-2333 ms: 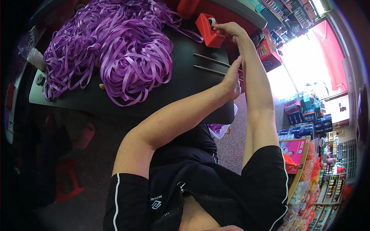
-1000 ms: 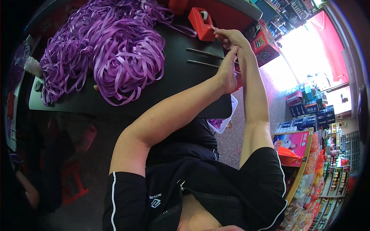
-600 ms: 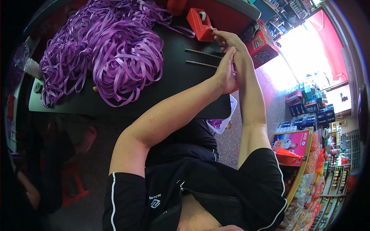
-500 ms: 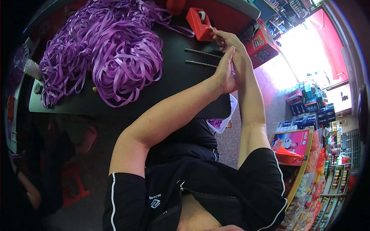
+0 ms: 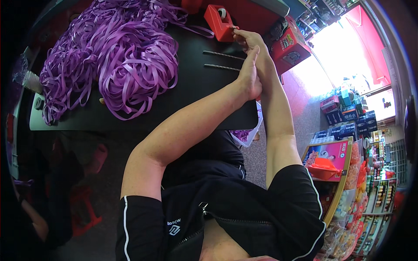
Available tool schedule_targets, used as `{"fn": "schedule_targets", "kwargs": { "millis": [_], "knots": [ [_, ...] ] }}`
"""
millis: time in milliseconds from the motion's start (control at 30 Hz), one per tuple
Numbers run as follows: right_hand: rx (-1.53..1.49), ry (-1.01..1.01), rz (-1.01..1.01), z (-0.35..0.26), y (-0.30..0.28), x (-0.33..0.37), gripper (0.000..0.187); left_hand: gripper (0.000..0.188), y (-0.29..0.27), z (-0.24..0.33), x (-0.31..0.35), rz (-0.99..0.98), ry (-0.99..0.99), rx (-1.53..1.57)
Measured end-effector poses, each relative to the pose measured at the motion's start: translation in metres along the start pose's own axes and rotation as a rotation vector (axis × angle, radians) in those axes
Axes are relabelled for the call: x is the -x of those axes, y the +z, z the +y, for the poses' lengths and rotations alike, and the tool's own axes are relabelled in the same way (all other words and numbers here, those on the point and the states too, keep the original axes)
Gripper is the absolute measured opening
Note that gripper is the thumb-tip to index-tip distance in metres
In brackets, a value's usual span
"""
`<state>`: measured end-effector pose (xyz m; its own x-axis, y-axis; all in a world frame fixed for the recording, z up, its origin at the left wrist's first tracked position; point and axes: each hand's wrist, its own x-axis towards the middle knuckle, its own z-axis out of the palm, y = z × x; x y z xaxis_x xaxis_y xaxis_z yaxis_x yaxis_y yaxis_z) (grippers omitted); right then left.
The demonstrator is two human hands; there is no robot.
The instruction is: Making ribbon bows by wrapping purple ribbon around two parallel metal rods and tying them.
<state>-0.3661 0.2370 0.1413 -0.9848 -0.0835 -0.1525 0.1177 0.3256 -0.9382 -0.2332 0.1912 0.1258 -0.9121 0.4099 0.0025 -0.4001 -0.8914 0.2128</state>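
My right hand [image 5: 250, 40] reaches to the front end of a red tape dispenser [image 5: 220, 27] with a pale roll. Its thumb and forefinger are pinched at the dispenser's edge; what they hold is too small to make out. My left hand [image 5: 251, 75] lies against my right wrist with its thumb pointing up. The other left fingers are hidden, so its grip does not show. Two thin metal rods, an upper rod [image 5: 221, 54] and a lower rod [image 5: 220, 67], extend from the black tabletop toward my hands. A large heap of purple ribbon loops [image 5: 135, 65] covers the table's left.
Beyond the table's right corner stands a red box [image 5: 291, 45]. Below that corner is a white bin [image 5: 254, 135] with purple pieces inside. A grey roll [image 5: 39, 103] sits at the left table edge. Stacked blue boxes [image 5: 346, 116] and goods shelves line the right. Another person's arm [image 5: 35, 219] shows at lower left.
The view has shifted slightly, so the table things appear a little further up and left. My right hand stays at the dispenser, and my left stays by the right wrist.
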Motion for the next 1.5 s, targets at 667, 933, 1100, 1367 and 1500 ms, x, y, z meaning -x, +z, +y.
{"fn": "schedule_targets", "kwargs": {
  "millis": [667,933,1100,1367,1500],
  "knots": [
    [-0.048,-0.037,0.048,-0.004,0.007,0.003,0.017,0.063,-0.004,0.002,-0.001,0.008,-0.021,-0.04],
    [-0.128,-0.416,-0.071,0.024,0.008,0.008,0.015,0.065,-0.013,0.004,-0.008,0.008,-0.025,-0.019],
    [-0.036,-0.329,-0.065,0.013,-0.044,0.043,0.021,0.066,-0.009,-0.002,-0.01,0.075,-0.053,-0.055],
    [0.079,-0.428,-0.305,0.014,-0.115,0.098,0.024,0.063,-0.019,-0.003,-0.008,0.072,-0.081,-0.203],
    [0.191,-0.417,-0.401,0.013,-0.113,0.11,0.024,0.064,-0.023,-0.003,-0.012,0.097,-0.066,-0.235]
  ]
}}
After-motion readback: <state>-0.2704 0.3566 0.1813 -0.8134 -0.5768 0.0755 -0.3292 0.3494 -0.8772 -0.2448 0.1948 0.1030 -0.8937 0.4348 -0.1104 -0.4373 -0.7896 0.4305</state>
